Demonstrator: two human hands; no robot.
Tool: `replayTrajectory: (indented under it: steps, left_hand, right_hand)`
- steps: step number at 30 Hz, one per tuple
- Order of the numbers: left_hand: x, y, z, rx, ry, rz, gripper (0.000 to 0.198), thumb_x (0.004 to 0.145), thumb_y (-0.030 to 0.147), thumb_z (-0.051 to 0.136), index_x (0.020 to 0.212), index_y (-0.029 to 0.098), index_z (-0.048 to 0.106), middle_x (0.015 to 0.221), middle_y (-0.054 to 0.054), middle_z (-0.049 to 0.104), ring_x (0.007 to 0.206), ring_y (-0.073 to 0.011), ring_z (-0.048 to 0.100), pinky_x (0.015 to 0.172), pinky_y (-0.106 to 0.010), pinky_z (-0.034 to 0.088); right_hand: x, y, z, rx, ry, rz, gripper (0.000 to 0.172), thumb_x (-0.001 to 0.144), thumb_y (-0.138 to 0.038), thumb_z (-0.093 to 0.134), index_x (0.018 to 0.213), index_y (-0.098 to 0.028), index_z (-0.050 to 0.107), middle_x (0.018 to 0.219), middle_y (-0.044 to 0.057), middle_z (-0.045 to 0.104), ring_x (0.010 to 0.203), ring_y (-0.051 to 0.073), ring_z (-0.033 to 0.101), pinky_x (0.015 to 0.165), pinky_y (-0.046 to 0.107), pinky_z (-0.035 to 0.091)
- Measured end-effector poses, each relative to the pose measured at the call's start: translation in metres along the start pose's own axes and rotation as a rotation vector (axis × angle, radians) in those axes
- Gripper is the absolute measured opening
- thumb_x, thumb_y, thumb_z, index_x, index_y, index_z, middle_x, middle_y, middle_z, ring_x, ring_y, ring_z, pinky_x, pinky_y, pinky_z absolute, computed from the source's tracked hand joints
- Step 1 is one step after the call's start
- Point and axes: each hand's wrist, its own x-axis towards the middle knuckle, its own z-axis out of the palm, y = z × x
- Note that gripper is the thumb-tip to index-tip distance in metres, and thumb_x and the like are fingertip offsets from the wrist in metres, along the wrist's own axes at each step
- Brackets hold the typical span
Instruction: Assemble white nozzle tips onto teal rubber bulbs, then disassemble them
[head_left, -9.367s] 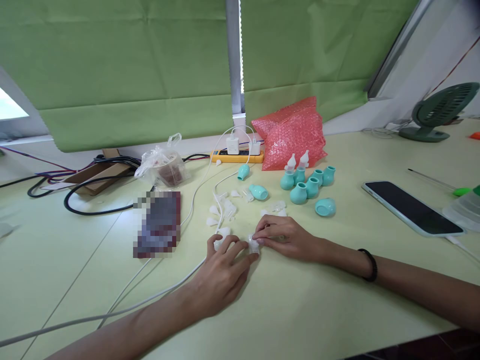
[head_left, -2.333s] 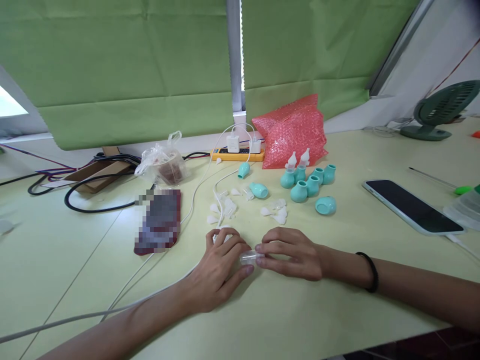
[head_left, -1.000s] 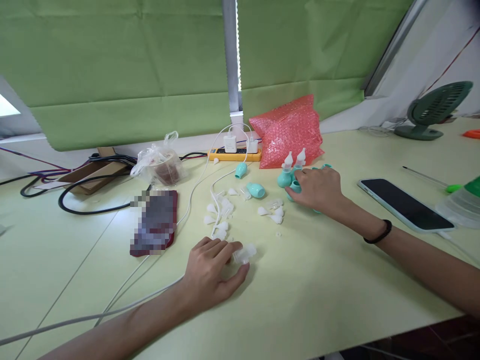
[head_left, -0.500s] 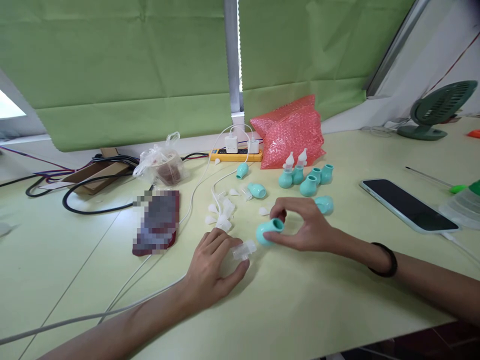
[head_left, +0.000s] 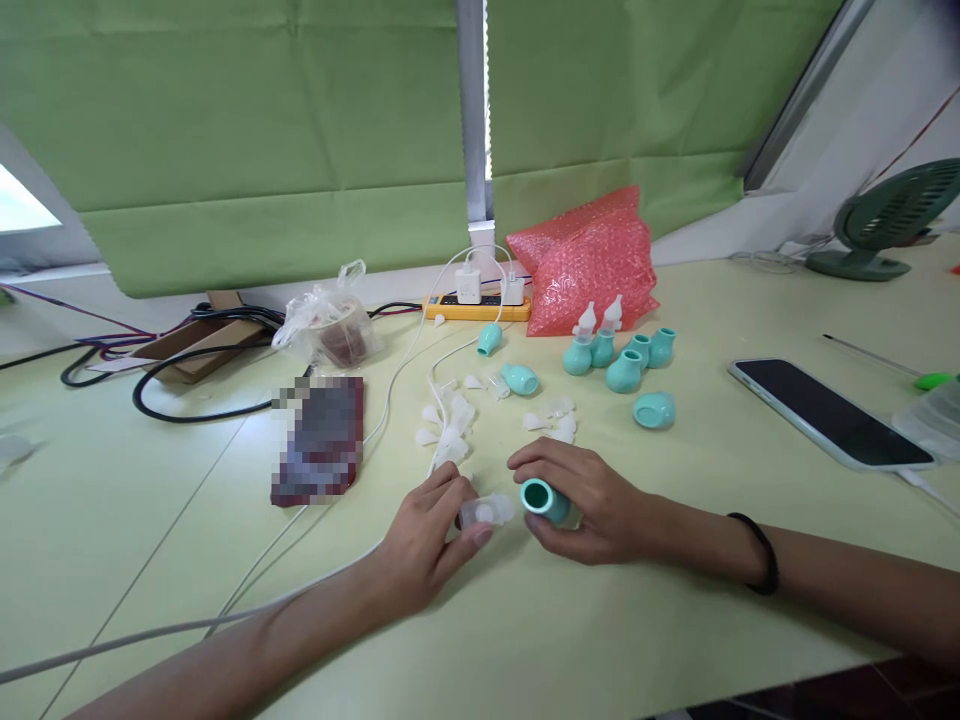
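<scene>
Between the fingers of my left hand (head_left: 429,545) is a small clear plastic tube piece (head_left: 487,511), its free end pointing right. My right hand (head_left: 589,500) is closed around a teal rubber bulb (head_left: 546,500), whose round open mouth faces left toward the tube. A small gap separates the two parts. Beyond my hands lie loose translucent nozzle pieces (head_left: 454,425) and more clear pieces (head_left: 559,418). A teal bulb (head_left: 654,410) rests on its side behind my right hand. Further back, several bulbs (head_left: 623,371) stand upright, two topped with clear nozzles (head_left: 585,322).
Pink bubble-wrap bags (head_left: 592,265) and a yellow power strip (head_left: 476,309) are at the back. White cables cross the table on the left, near a pixelated dark red item (head_left: 321,445). On the right are a phone (head_left: 829,412) and a green fan (head_left: 874,220).
My right hand has turned the bulb so its mouth faces left, and lowered it closer to me. The clear tube in my left hand has rolled slightly. The view has shifted a little.
</scene>
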Motion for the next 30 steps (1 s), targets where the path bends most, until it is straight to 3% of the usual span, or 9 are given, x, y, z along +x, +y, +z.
replayTrajectory:
  steps: [5, 10, 19, 30]
  left_hand:
    - [0.0003, 0.0017, -0.0027, -0.070, -0.026, 0.064, 0.020, 0.087, 0.029, 0.028, 0.081, 0.015, 0.041, 0.068, -0.002, 0.043, 0.064, -0.0135, 0.037, 0.057, -0.023, 0.034]
    - [0.0026, 0.0035, -0.0016, -0.056, -0.098, 0.054, 0.021, 0.087, 0.032, 0.033, 0.083, 0.014, 0.044, 0.066, -0.002, 0.044, 0.065, -0.0135, 0.038, 0.057, -0.023, 0.035]
    - [0.0037, 0.0054, -0.0034, -0.078, -0.149, 0.053, 0.018, 0.086, 0.028, 0.035, 0.085, 0.013, 0.045, 0.066, -0.003, 0.044, 0.064, -0.0137, 0.038, 0.055, -0.023, 0.035]
    - [0.0009, 0.0032, -0.0019, -0.108, -0.168, 0.057, 0.016, 0.085, 0.027, 0.038, 0.087, 0.012, 0.044, 0.068, -0.004, 0.044, 0.066, -0.0144, 0.038, 0.056, -0.024, 0.035]
  right_hand:
    - [-0.0039, -0.0005, 0.0028, -0.127, 0.023, -0.037, 0.020, 0.064, -0.013, 0.044, 0.083, -0.015, 0.047, 0.070, 0.004, 0.055, 0.066, 0.014, 0.052, 0.055, 0.024, 0.041]
    - [-0.0060, -0.0024, 0.0036, -0.227, -0.010, -0.020, 0.009, 0.067, -0.017, 0.042, 0.074, -0.016, 0.049, 0.058, 0.000, 0.049, 0.050, 0.011, 0.044, 0.043, 0.022, 0.031]
    - [-0.0069, -0.0051, 0.0036, -0.250, -0.099, 0.041, 0.011, 0.068, -0.017, 0.039, 0.067, -0.016, 0.050, 0.056, 0.001, 0.047, 0.048, 0.010, 0.040, 0.040, 0.022, 0.024]
    - [-0.0062, -0.0081, 0.0046, -0.269, -0.114, 0.064, 0.011, 0.066, -0.017, 0.038, 0.064, -0.015, 0.049, 0.055, 0.001, 0.048, 0.045, 0.009, 0.037, 0.039, 0.022, 0.019]
